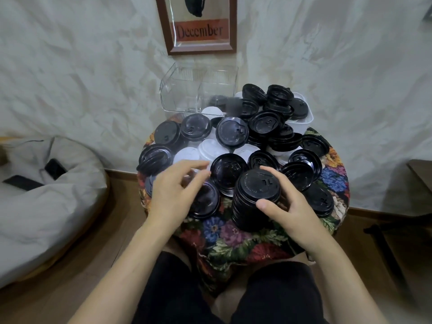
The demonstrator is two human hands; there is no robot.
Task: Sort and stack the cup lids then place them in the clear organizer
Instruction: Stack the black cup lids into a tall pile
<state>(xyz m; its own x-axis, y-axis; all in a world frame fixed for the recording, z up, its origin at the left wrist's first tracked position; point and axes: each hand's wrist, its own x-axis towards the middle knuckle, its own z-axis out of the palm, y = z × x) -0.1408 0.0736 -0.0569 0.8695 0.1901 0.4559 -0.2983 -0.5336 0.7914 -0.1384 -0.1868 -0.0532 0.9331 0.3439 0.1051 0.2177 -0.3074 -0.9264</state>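
My right hand point(292, 206) grips the black lid stack point(257, 185) at lower centre; my left hand point(173, 190) hovers beside it, fingers relaxed, empty.

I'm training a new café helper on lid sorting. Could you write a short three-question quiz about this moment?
1. True or false: the right hand grips a stack of black lids.
2. Where does the clear organizer stand? A) at the table's far edge, near the wall; B) on the person's lap; C) on the floor.
3. Fill in: the loose lids on the floral tablecloth are black and ____.

Key: 1 true; 2 A; 3 white.
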